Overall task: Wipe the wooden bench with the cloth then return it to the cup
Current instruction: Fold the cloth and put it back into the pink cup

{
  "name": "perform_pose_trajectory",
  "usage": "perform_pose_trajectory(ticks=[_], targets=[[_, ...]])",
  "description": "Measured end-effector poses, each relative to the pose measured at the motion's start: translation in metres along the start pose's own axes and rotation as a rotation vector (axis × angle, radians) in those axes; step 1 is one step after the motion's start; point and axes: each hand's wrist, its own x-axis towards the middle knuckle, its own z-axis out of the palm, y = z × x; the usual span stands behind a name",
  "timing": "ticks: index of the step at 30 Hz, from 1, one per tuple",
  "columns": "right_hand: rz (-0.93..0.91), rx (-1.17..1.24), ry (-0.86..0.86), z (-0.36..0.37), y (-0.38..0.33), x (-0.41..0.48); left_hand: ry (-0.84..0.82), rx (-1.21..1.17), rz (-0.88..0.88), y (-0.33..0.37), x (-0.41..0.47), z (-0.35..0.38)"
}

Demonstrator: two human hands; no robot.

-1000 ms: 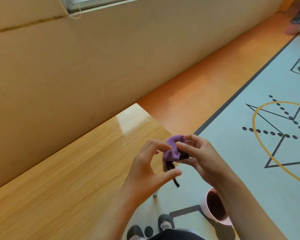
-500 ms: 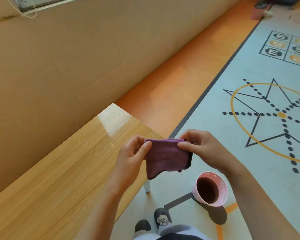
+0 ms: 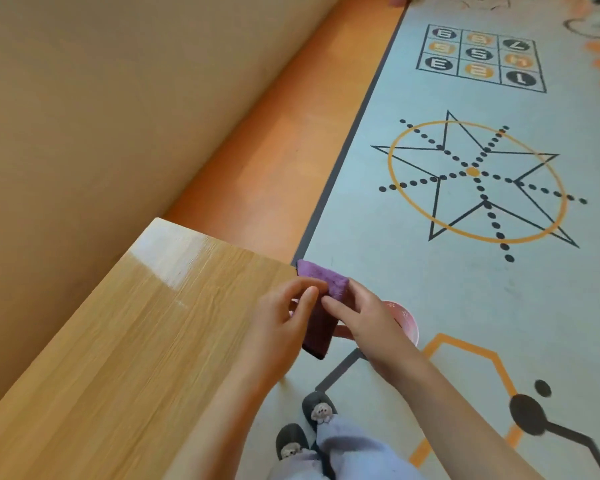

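Warm, even daylight fills the room where I stand. A pale glare washes the far corner of my bench (image 3: 174, 251), bleaching the wood grain there. My arms throw only soft, faint shadows. The wide lens bends the wall (image 3: 84, 116) and floor mat (image 3: 465, 271) lines toward the edges. The top of the view is smeared and soft, the centre fairly sharp
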Motion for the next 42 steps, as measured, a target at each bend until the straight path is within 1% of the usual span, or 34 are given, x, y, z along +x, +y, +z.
perform_pose_trajectory(ticks=[2,3,4,5,6,7,8,9,10,11,13,16,19,21,23,25,26,28,29,33,38,42], targets=[[0.028,0.034,0.057,-0.008,0.008,-0.003,0.079,0.107,0.085,-0.008,-0.002,0.006],[0.047,0.059,0.068,-0.014,0.011,-0.005,0.132,0.105,0.069,-0.016,-0.001,0.010],[0.068,0.092,0.060,-0.019,0.013,-0.006,0.149,0.034,-0.020,-0.025,0.001,0.014],[0.092,0.130,0.038,-0.026,0.016,-0.008,0.098,-0.102,-0.179,-0.030,0.004,0.019],[0.118,0.168,0.014,-0.033,0.018,-0.008,-0.023,-0.277,-0.364,-0.036,0.008,0.024],[0.142,0.199,-0.009,-0.041,0.020,-0.009,-0.164,-0.443,-0.513,-0.042,0.012,0.030],[0.158,0.221,-0.026,-0.049,0.022,-0.010,-0.290,-0.581,-0.620,-0.046,0.013,0.036],[0.167,0.234,-0.036,-0.058,0.025,-0.009,-0.388,-0.667,-0.660,-0.047,0.013,0.042],[0.172,0.240,-0.038,-0.067,0.028,-0.008,-0.465,-0.720,-0.658,-0.047,0.012,0.049],[0.177,0.241,-0.033,-0.077,0.031,-0.006,-0.503,-0.735,-0.648,-0.047,0.012,0.057],[0.188,0.233,-0.002,-0.099,0.037,-0.001,-0.481,-0.711,-0.634,-0.046,0.016,0.074],[0.211,0.166,0.078,-0.138,0.047,0.009,-0.355,-0.548,-0.585,-0.043,0.033,0.104],[0.238,0.145,0.122,-0.178,0.058,0.023,-0.349,-0.413,-0.574,-0.044,0.055,0.138],[0.254,0.187,0.171,-0.202,0.068,0.035,-0.374,-0.378,-0.597,-0.049,0.071,0.164],[0.267,0.293,0.214,-0.225,0.083,0.049,-0.396,-0.384,-0.630,-0.057,0.089,0.190],[0.313,0.415,0.205,-0.245,0.102,0.064,-0.400,-0.448,-0.663,-0.069,0.107,0.216],[0.350,0.440,0.187,-0.253,0.115,0.072,-0.407,-0.487,-0.685,-0.078,0.115,0.229],[0.411,0.412,0.170,-0.268,0.145,0.087,-0.442,-0.510,-0.726,-0.100,0.128,0.254],[0.425,0.386,0.181,-0.275,0.161,0.096,-0.462,-0.482,-0.737,-0.113,0.133,0.266],[0.441,0.261,0.314,-0.291,0.230,0.133,-0.543,-0.325,-0.757,-0.173,0.143,0.307],[0.458,0.160,0.405,-0.294,0.329,0.179,-0.518,-0.196,-0.754,-0.264,0.149,0.356],[0.454,0.107,0.463,-0.297,0.408,0.212,-0.524,-0.186,-0.807,-0.346,0.150,0.391]])
